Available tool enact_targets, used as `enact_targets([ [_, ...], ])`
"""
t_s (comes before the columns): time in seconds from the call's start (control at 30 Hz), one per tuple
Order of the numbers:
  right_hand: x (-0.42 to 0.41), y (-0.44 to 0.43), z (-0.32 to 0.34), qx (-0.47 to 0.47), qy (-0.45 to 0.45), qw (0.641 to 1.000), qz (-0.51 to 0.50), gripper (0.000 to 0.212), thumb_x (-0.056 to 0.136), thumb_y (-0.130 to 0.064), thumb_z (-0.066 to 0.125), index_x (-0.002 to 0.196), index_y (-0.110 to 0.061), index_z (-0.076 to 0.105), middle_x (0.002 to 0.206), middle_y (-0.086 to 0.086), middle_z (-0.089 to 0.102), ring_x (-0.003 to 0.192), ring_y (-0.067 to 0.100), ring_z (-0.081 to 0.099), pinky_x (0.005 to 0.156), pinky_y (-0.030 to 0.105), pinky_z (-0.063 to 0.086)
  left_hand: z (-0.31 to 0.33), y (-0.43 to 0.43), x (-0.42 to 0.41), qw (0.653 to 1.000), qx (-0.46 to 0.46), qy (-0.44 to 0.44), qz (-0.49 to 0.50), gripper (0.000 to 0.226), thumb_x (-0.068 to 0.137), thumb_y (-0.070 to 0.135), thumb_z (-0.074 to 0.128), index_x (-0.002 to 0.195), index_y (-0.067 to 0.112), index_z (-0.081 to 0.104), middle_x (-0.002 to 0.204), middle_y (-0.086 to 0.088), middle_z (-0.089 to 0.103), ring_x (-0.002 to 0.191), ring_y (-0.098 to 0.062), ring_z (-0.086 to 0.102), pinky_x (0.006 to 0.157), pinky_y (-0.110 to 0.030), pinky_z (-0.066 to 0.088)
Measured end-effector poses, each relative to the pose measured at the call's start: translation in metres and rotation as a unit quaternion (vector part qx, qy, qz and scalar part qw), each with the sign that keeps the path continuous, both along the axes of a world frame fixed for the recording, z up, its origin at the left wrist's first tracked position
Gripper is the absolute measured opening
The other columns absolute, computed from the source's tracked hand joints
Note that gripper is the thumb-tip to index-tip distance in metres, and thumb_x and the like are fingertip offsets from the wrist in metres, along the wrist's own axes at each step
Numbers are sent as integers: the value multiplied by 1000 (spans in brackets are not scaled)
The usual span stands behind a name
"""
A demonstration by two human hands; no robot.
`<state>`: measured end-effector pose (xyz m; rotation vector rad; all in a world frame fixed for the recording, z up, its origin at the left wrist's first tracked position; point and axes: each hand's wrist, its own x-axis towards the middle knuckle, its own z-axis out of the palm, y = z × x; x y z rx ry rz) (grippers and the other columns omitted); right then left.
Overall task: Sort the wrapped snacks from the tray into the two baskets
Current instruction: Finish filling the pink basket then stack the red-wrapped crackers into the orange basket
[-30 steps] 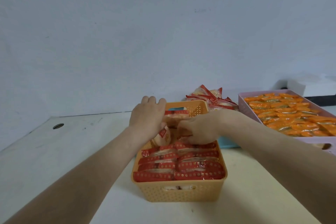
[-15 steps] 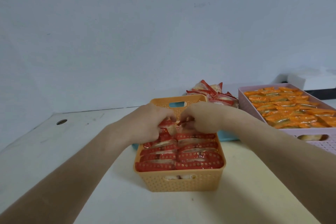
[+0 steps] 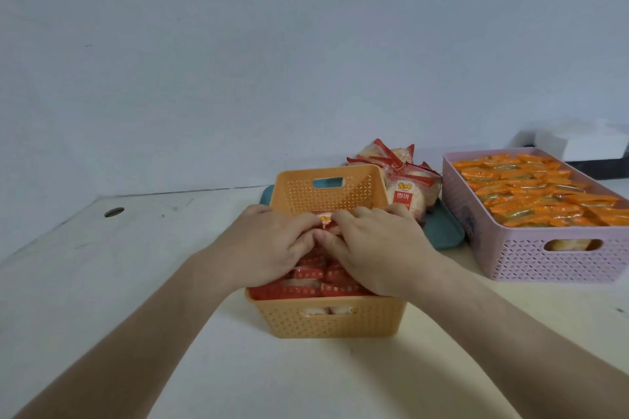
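The pale desk [image 3: 136, 282] runs from the near edge to the wall along its far edge. The pink basket [image 3: 531, 258] stands at the desk's right edge, filled to the rim with orange-wrapped snacks [image 3: 531, 194] lying in rows. The orange basket [image 3: 326, 320] stands at the middle of the desk, toward the near edge, well apart from the pink one. Behind it, toward the far edge, lies the teal tray [image 3: 439, 231]; the orange basket hides part of the tray. A loose pile of red-wrapped snacks [image 3: 405, 194] rests on the tray, just beside the orange basket's far right corner.

The left hand [image 3: 272, 245] and right hand [image 3: 377, 248] both reach palm-down into the orange basket, their thumbs meeting over its middle. More red-wrapped rows [image 3: 306, 289] fill the basket's near half under the hands. Each grip is closed on the same red packet [image 3: 325, 218], which stands at the far end of the rows, pinched between curled fingertips and thumbs. The basket's far end, beyond the packet, shows bare wall.

A small round hole [image 3: 114, 212] sits near the desk's far left corner.
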<state>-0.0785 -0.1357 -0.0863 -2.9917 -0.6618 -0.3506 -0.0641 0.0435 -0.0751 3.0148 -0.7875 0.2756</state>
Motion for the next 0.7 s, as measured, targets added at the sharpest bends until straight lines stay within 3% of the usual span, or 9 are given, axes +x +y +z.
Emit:
enact_targets([
  [0.1, -2, 1, -4, -78, 30, 996, 24, 53, 99, -56, 14, 130, -22, 42, 119, 1, 59, 117, 27, 53, 109, 53, 17, -7, -5, -10, 998, -39, -1, 51, 39, 100, 46, 31, 137, 36, 40, 108, 8, 68, 94, -17, 59, 95, -32, 35],
  [0.2, 3, 0, -4, -79, 49, 995, 26, 61, 96, -59, 9, 130, -20, 42, 118, 1, 60, 115, 25, 54, 109, 54, 15, -9, -8, -16, 997, -15, -13, 70, 32, 100, 46, 25, 115, 37, 52, 95, 10, 67, 83, -10, 55, 105, -35, 30],
  [0.33, 13, -6, -5, -80, 26, 993, 77, 60, 96, -58, 8, 108, -23, 55, 100, -6, 65, 102, 18, 59, 106, 48, 18, -9, -9, -19, 995, 58, -15, 78, 29, 102, 42, 19, 99, 35, 47, 94, 9, 67, 95, -10, 59, 112, -40, 15],
  [0.43, 18, -11, -8, -78, 21, 992, 101, 65, 94, -61, 6, 98, -23, 58, 94, -8, 65, 96, 14, 59, 107, 47, 17, -11, -8, -19, 996, 80, -21, 39, 25, 101, 40, 21, 94, 33, 43, 94, 7, 66, 93, -13, 60, 106, -37, 28],
  [0.53, 17, -10, -10, -54, 29, 992, 110, 79, 86, -67, -4, 111, -26, 58, 101, -9, 68, 103, 12, 59, 110, 45, 14, -8, -2, -13, 998, 49, 36, 7, 26, 100, 38, 29, 96, 26, 51, 95, 8, 60, 93, -13, 54, 87, -36, 44],
  [0.6, 13, -10, -8, 43, 51, 990, 122, 77, 87, -68, 2, 126, -27, 54, 114, -10, 67, 113, 8, 56, 111, 40, 17, -5, 1, -6, 997, 40, 62, -16, 28, 99, 39, 33, 94, 24, 56, 93, 8, 60, 90, -12, 54, 85, -36, 46],
  [0.63, 10, -11, -6, 152, 70, 977, 129, 67, 92, -64, 12, 128, -27, 56, 117, -13, 66, 114, 3, 55, 109, 35, 24, -3, 3, -4, 996, 46, 79, -19, 32, 99, 43, 32, 91, 25, 57, 91, 8, 62, 87, -11, 56, 83, -36, 48],
  [0.7, 13, -18, 3, 405, 90, 905, 96, 38, 99, -46, 35, 117, -27, 62, 108, -23, 63, 104, -9, 55, 93, 20, 38, 2, 6, 2, 992, 46, 117, -14, 39, 99, 53, 29, 85, 29, 56, 86, 9, 64, 78, -7, 59, 76, -34, 50],
])
